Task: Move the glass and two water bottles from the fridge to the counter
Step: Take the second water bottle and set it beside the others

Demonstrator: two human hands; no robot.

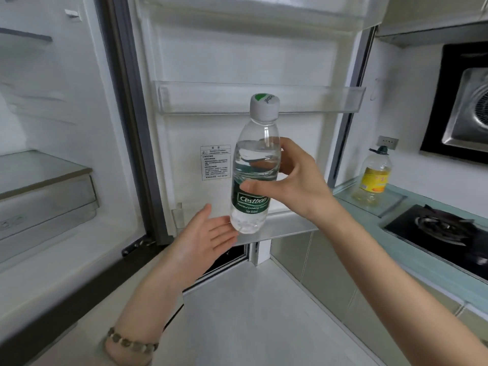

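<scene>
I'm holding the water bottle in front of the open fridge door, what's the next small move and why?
Probably carry the water bottle right, toward the counter near the oil bottle. The right hand has a grip round its upper body, it is clear of the door shelf, and the left hand is open by its base, holding nothing.

The clear plastic water bottle (250, 204) at centre partly hides fingers of the right hand (298, 186). Print on the white warning sticker (215, 161) left of it is too small to read.

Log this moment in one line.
right hand: holds clear plastic green-labelled water bottle | left hand: open near its base | white fridge door: open
</scene>
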